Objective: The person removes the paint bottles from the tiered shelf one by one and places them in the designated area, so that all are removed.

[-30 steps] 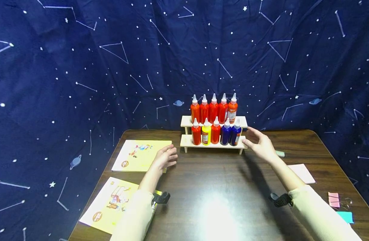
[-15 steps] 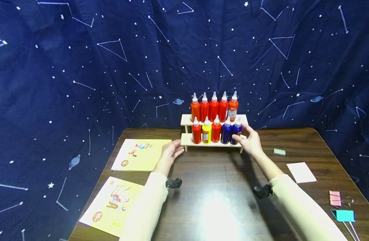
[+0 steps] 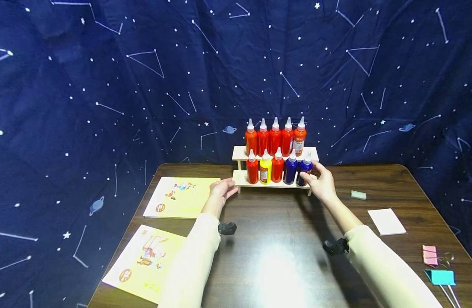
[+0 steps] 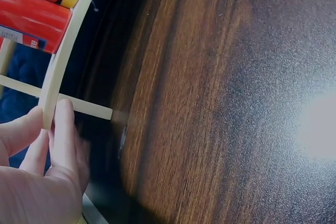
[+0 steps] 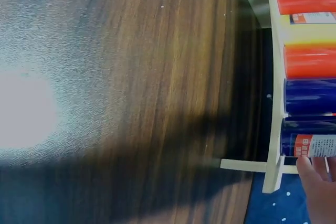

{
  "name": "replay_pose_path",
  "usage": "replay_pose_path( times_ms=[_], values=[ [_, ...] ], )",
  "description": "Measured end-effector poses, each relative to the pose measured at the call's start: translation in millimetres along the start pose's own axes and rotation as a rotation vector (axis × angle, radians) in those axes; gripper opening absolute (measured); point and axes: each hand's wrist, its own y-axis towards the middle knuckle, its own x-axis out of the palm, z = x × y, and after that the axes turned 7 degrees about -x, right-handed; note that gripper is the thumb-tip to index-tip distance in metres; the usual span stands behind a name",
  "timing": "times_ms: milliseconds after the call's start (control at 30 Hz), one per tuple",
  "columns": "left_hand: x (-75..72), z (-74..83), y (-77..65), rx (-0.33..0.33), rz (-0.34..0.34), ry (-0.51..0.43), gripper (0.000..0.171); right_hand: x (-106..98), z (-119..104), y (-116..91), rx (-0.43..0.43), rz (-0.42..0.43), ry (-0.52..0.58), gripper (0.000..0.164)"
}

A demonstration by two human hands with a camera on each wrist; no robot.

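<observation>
A two-tier wooden rack (image 3: 236, 173) stands at the back of the table, bearing paint bottles with white pointed caps. My left hand (image 3: 222, 190) pinches the left end of its lower shelf (image 4: 59, 72), thumb above and fingers beneath. At the lower tier's right end, my right hand (image 3: 322, 185) holds the outermost dark blue paint bottle (image 3: 304, 170) between thumb and fingers. In the right wrist view, the thumb lies at this bottle's (image 5: 310, 139) label. Beside it stand another dark blue bottle (image 3: 290, 172), a red one (image 3: 277, 170), a yellow one (image 3: 265, 172) and another red (image 3: 252, 172).
Several red-orange bottles (image 3: 275, 142) line the upper tier. Two yellow picture booklets (image 3: 193, 196) lie at the left. On the right are a pale green eraser-like block (image 3: 358, 195), a white paper pad (image 3: 387, 221), a pink binder clip (image 3: 429, 255) and a teal binder clip (image 3: 440, 277).
My left hand has moved forward and right onto the lower shelf's end. My right hand has come left onto the end blue bottle, which has shifted slightly right, away from its neighbour.
</observation>
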Motion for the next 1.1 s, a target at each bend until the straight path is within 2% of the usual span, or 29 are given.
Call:
replay_pose_path(
  times_ms=[100, 233, 400, 500, 633, 767, 867, 1100],
  values=[
    [0.7, -2.7, 0.5, -0.011, 0.001, -0.012, 0.036, -11, 3, -6, -0.011, 0.02, -0.005, 0.05],
    [1.4, -4.1, 0.8, -0.016, 0.01, -0.02, 0.037, -32, 7, -15, 0.01, 0.102, 0.028, 0.048],
    [1.9, -3.8, 0.8, 0.001, 0.02, -0.036, 0.036, -60, 16, -28, 0.062, 0.217, -0.08, 0.045],
    [2.8, -2.7, -0.1, 0.007, 0.011, -0.03, 0.037, -70, 25, -38, 0.097, 0.241, -0.13, 0.047],
    [2.0, -1.4, -0.9, 0.012, 0.017, -0.032, 0.038, -72, 41, -50, 0.127, 0.236, -0.111, 0.048],
    [1.1, -2.0, -1.4, 0.011, 0.022, -0.034, 0.037, -70, 54, -56, 0.117, 0.23, -0.118, 0.047],
    [1.3, -2.1, -2.5, 0.018, 0.031, -0.027, 0.037, -69, 56, -55, 0.106, 0.218, -0.151, 0.046],
    [1.3, -4.3, -1.5, 0.026, 0.038, -0.02, 0.035, -70, 57, -54, 0.104, 0.193, -0.136, 0.048]
  ],
)
